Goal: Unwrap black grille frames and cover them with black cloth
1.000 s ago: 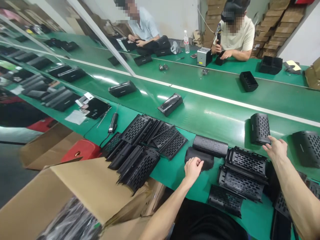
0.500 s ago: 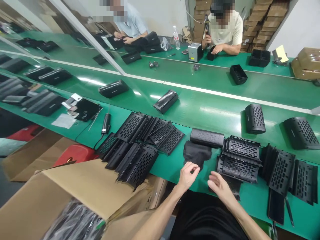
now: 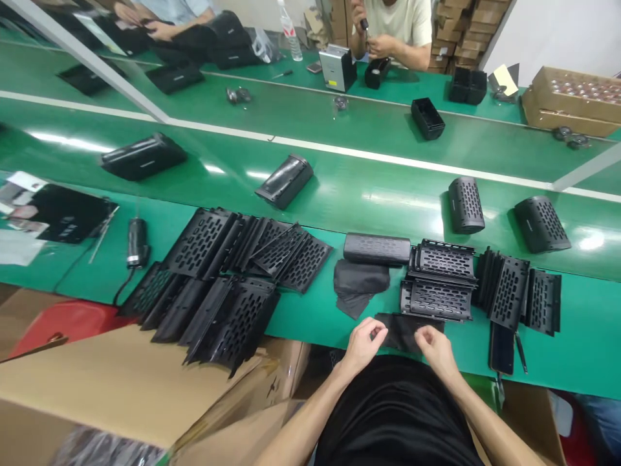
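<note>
A thin dark sheet lies flat near the table's front edge, between my two hands. My left hand is closed in a pinch at its left edge. Over its right part, the fingers of my right hand are pinched together too. Whether either pinch holds the sheet or some small piece is too unclear to tell. Just beyond lies a pile of black cloth pieces, under a slotted black speaker casing. Stacked slotted black panels stand close to my right hand.
More slotted panels are heaped at left, beside an electric screwdriver. A phone and a pen lie at right. Casings sit on the green conveyor. An open carton is front left. Two people work opposite.
My view has shifted toward the right and down. My left hand has moved from the cloth pile to the dark sheet. My right hand's fingers, apart before, have closed into a pinch.
</note>
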### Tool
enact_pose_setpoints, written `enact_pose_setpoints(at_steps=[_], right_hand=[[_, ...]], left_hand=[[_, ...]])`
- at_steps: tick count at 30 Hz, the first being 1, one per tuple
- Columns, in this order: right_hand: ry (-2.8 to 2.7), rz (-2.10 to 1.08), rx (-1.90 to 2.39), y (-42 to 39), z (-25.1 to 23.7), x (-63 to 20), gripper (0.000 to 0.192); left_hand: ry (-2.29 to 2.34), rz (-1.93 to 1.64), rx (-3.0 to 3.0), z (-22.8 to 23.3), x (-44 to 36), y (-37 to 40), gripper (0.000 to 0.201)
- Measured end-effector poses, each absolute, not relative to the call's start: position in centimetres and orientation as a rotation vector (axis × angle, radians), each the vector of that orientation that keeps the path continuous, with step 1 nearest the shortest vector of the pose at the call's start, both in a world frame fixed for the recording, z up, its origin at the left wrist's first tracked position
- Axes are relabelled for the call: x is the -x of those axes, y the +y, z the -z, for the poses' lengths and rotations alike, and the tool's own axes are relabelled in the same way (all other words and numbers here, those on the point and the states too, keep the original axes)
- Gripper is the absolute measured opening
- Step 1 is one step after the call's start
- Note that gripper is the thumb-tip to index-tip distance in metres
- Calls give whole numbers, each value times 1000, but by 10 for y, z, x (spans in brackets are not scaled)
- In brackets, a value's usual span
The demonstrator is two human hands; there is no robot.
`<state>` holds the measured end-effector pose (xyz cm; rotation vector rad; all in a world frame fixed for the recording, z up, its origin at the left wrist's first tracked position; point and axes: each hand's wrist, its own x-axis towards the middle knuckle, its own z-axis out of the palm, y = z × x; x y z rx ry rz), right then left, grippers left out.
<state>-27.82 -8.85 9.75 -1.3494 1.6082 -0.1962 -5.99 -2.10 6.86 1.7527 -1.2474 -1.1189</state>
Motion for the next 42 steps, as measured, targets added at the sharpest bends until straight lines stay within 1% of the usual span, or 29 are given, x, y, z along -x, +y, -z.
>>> enact_pose_setpoints(at_steps=[2, 3, 6, 10, 12, 15, 17, 22, 26, 28, 32, 42], right_hand=[[1734, 168, 1370, -91, -98, 306, 43], [1785, 158, 1375, -92, -97, 318, 44], [1905, 162, 1378, -93, -89, 340, 47], [1985, 276, 1409, -97, -73, 341, 61], [1981, 326, 1413, -100, -67, 337, 61], [1978, 368, 1362, -103, -63, 335, 57], [1971, 396, 1313, -104, -64, 336, 58], [1893, 469, 1177, -99, -73, 335, 64], [1754, 526, 1047, -92, -85, 325, 66], [1684, 551, 995, -89, -93, 318, 66], [1579, 551, 916, -86, -110, 306, 66], [1496, 561, 924, -96, -139, 285, 66]], left_hand=[[-1213, 1121, -1880, -64, 63, -29, 14], [-1202, 1125, -1942, -63, 64, -33, 14], [-1200, 1160, -2029, -62, 69, -44, 24], [-1219, 1234, -2003, -65, 76, -54, 39], [-1197, 1255, -1966, -64, 80, -57, 35], [-1148, 1262, -1933, -60, 83, -59, 20], [-1107, 1277, -1915, -56, 84, -59, 18], [-979, 1351, -1810, -53, 79, -54, 25], [-847, 1496, -1605, -61, 67, -45, 41], [-721, 1570, -1509, -68, 60, -39, 46], [-553, 1580, -1452, -83, 48, -32, 44], [-425, 1410, -1412, -115, 34, -27, 46]])
